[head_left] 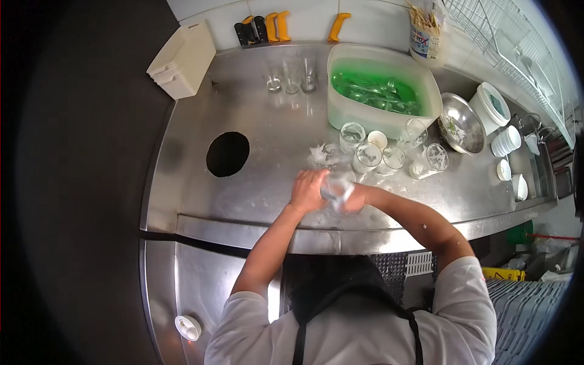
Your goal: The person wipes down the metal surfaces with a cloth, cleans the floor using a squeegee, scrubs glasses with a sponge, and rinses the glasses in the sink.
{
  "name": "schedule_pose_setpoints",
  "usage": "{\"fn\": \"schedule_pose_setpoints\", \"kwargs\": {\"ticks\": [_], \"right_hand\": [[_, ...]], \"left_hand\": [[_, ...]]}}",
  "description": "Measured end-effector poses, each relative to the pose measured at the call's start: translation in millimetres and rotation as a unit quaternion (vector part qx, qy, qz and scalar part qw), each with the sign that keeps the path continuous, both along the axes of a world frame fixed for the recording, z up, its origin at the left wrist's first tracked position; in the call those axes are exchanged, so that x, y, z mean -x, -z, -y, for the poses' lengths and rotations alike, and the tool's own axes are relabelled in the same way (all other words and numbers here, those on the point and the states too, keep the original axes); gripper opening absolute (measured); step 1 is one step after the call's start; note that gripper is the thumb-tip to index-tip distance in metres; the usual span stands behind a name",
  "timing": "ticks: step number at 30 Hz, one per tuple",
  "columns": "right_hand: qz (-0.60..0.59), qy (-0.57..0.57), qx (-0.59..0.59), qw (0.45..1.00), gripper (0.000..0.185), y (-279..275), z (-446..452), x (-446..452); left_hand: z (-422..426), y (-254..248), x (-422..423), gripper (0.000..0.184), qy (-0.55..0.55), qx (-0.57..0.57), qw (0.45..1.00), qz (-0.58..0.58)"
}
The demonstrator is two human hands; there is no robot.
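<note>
Low over the steel counter, near its front edge, my two hands meet at a drinking glass (336, 187). My left hand (308, 190) has its fingers wrapped round the glass from the left. From the right, my right hand (354, 199) touches or nearly touches it; its fingers are blurred and partly hidden behind the glass. Just beyond lies a patch of white foam (322, 155). Several glasses with suds stand close by, among them one glass (367, 157) and another (392, 159), with a small white cup (377, 140) between them.
A plastic tub (384, 125) of green liquid with cutlery stands at the back. Three clear glasses (291, 85) are left of it. The steel counter (267, 158) has a round hole (228, 154). A metal bowl (461, 125) and white bucket (490, 104) stand right; knives (260, 29) line the wall.
</note>
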State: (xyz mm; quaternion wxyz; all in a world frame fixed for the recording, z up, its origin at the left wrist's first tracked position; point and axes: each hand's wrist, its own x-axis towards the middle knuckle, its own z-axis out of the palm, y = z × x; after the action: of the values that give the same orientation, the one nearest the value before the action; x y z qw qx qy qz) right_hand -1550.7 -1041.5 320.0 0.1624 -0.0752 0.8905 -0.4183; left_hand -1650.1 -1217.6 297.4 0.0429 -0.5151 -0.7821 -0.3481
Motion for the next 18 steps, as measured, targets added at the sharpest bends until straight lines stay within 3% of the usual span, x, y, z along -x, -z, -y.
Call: {"fn": "schedule_pose_setpoints", "kwargs": {"ticks": [2,3,6,9,11,13,15,18], "right_hand": [[0.067,0.186,0.119,0.973,0.047,50,-7,15],[-0.002,0.251,0.160,0.955,0.052,2,6,16],[-0.175,0.327,0.090,0.924,0.048,-46,18,13],[-0.231,0.366,0.193,0.881,0.049,-71,3,-10],[-0.261,0.405,0.237,0.844,0.048,-86,-9,-37],[-0.255,0.440,0.268,0.818,0.048,-79,-21,-64],[-0.221,0.480,0.277,0.802,0.049,-71,-24,-87],[-0.218,0.513,0.246,0.793,0.051,-35,-20,-121]], "left_hand": [[-9,6,-9,0.071,-0.097,-0.038,0.994,0.023],[-14,8,-8,0.072,-0.144,-0.058,0.987,0.028],[-30,14,-11,0.075,-0.204,-0.107,0.971,0.058],[-38,9,-10,0.081,-0.194,-0.094,0.955,0.203],[-36,36,8,0.082,-0.162,-0.054,0.947,0.273],[-30,44,20,0.078,-0.149,-0.011,0.948,0.280],[-26,30,23,0.069,-0.152,0.023,0.961,0.231],[-13,73,76,0.052,-0.020,0.122,0.992,0.003]]}}
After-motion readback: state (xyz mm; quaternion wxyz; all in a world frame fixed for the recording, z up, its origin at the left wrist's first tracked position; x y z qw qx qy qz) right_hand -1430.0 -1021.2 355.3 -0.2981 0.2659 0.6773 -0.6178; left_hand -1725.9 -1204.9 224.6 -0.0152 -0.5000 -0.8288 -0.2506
